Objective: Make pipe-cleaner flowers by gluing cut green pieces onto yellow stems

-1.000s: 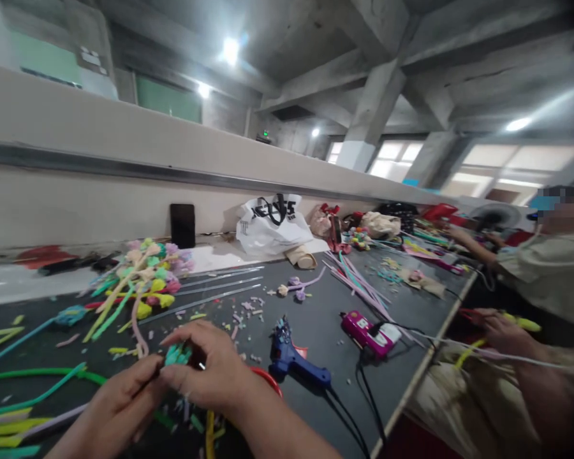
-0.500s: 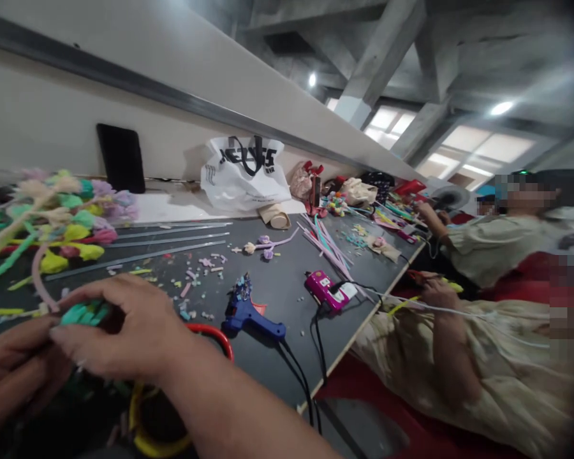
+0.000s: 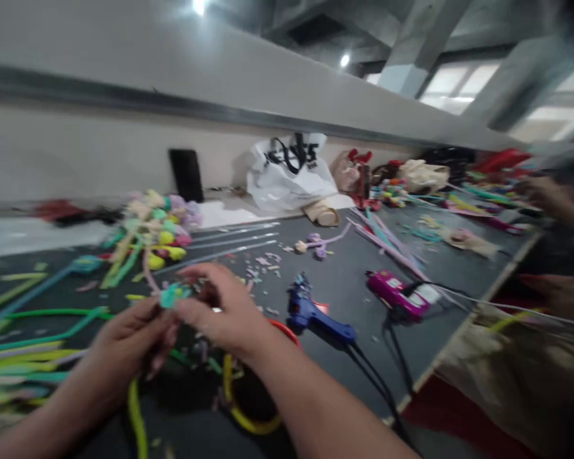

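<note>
Between my two hands is a small teal flower-like piece (image 3: 172,295) with a bit of yellow at its centre. My left hand (image 3: 136,335) grips it from the left, fingers closed. The thumb and fingers of my right hand (image 3: 220,306) pinch it from the right. A yellow-green stem (image 3: 136,414) hangs below my left hand; whether it joins the teal piece is hidden. Behind my hands lies a bunch of colourful fuzzy flowers (image 3: 160,223). To the right of my right hand, a blue glue gun (image 3: 318,319) rests on the dark table (image 3: 349,398).
A magenta device (image 3: 397,296) with black cables lies at the right. Green and yellow stems (image 3: 33,357) spread at the left. A white bag (image 3: 291,175) and a black phone (image 3: 186,175) stand along the wall. A person's arm shows at the far right.
The view has swung left, bringing the stems at the left into sight. More of my left hand and the yellow centre of the teal piece now show. Both hands still hold it.
</note>
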### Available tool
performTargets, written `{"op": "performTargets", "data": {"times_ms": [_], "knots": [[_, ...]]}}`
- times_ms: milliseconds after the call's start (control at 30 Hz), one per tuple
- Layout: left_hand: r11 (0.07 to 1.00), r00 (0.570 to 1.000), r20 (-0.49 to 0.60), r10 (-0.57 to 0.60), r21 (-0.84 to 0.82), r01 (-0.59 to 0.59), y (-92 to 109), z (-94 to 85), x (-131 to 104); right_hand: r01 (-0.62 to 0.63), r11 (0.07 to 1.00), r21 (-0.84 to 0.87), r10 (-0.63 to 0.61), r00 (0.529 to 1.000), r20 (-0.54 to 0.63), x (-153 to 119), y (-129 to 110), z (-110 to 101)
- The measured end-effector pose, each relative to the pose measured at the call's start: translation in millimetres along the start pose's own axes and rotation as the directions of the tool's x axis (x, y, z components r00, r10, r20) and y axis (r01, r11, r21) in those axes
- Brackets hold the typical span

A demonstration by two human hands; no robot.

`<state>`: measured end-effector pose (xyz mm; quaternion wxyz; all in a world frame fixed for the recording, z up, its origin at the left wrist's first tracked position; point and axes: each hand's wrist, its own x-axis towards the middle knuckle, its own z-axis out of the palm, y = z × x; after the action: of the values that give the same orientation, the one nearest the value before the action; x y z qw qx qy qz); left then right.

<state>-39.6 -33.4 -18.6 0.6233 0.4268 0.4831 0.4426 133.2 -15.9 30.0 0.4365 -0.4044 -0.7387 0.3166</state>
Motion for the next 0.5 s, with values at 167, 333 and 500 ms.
{"op": "performTargets", "data": {"times_ms": [167, 333, 500], "knots": [[0.953, 0.977, 0.186, 0.106, -0.298, -0.047, 28.8, 8.9, 7.8, -0.177, 0.955, -0.237, 0.134, 0.973, -0.188, 14.4, 5.1, -18.9], [0.874, 0.87, 0.447, 0.207, -0.485, 0.042, 20.1, -8.8, 16.3, -0.145, 0.704, -0.696, 0.352, 0.922, 0.164, 2.4, -7.3, -40.2], [0.843, 0.808, 0.537, 0.24, -0.528, 0.1, 21.6, -10.1, 17.4, -0.102, 0.561, -0.821, 0.402, 0.901, 0.163, -23.6, -27.5, -40.8]]}}
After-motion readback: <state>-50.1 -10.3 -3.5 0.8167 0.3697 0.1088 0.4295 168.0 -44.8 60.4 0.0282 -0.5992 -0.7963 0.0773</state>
